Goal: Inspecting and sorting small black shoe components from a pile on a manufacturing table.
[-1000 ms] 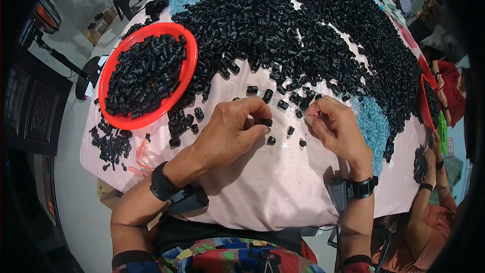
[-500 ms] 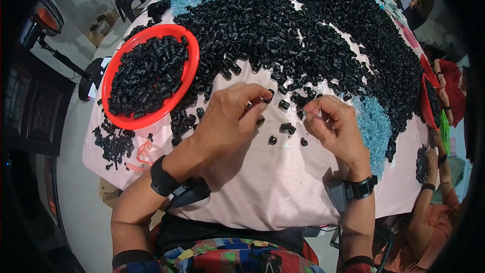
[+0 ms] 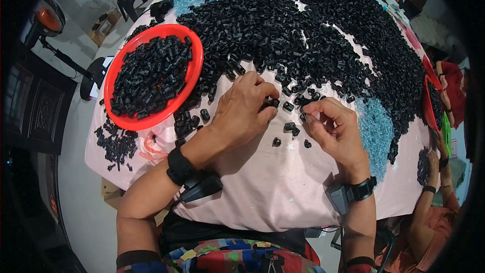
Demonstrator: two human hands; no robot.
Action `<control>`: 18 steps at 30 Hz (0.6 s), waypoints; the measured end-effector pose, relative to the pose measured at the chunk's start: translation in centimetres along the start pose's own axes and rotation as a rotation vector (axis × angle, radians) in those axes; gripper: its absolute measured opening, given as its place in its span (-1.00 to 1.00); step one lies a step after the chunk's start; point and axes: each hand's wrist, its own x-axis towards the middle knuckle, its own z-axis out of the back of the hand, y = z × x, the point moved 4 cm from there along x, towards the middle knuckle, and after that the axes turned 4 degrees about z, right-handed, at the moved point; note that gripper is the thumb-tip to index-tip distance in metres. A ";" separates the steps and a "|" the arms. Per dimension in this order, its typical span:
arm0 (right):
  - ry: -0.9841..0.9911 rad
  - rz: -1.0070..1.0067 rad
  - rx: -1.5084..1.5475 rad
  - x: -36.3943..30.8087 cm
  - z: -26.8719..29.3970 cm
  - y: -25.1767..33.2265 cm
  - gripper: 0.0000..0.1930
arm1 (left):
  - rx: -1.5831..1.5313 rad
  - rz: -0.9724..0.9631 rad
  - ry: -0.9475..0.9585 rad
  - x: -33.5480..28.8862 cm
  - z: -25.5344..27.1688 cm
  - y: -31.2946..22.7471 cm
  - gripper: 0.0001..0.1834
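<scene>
My left hand (image 3: 245, 105) is bent over the cloth, its thumb and forefinger closed about a small black plastic part (image 3: 273, 102). To its right, my right hand (image 3: 337, 129) makes a pinch; what sits between the fingertips is too small to tell. A dark part (image 3: 303, 117) shows against those fingertips. Between and below the hands lie several loose black plastic parts (image 3: 291, 128), short and hollow. Beyond them spreads a large heap of the same black parts (image 3: 262, 25). Both wrists wear black straps with devices.
A red basin (image 3: 196, 78) full of black parts stands at the left, beside a pile of small dark pieces (image 3: 115, 146) and a pink ribbon (image 3: 151, 147). Small clear-blue pieces (image 3: 375, 131) lie right of my right hand. Another person's hands (image 3: 435, 164) work at the far right.
My left hand has shifted slightly right and away from me, and its wrist has come along. My right hand keeps nearly the same pinch and place. The view has moved a little.
</scene>
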 end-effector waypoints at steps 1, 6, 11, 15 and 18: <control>-0.013 -0.029 0.028 -0.1 -0.1 -0.1 -0.84 | -0.049 -0.003 0.020 0.0 0.0 -0.1 -0.75; -0.063 -0.052 0.135 -0.3 -0.5 -0.3 -0.85 | -0.218 -0.071 -0.032 -0.7 0.8 -1.4 -0.77; -0.152 0.100 0.243 -0.3 -0.6 0.7 -0.86 | -0.570 0.182 0.149 -1.7 0.0 -2.1 -0.82; -0.089 0.144 0.165 -0.2 -0.7 1.4 -0.84 | -0.699 0.257 0.248 -2.2 -0.7 -2.2 -0.78; -0.059 0.135 0.117 -0.2 -0.9 1.7 -0.79 | -0.775 0.283 0.261 -2.3 -1.1 -1.8 -0.73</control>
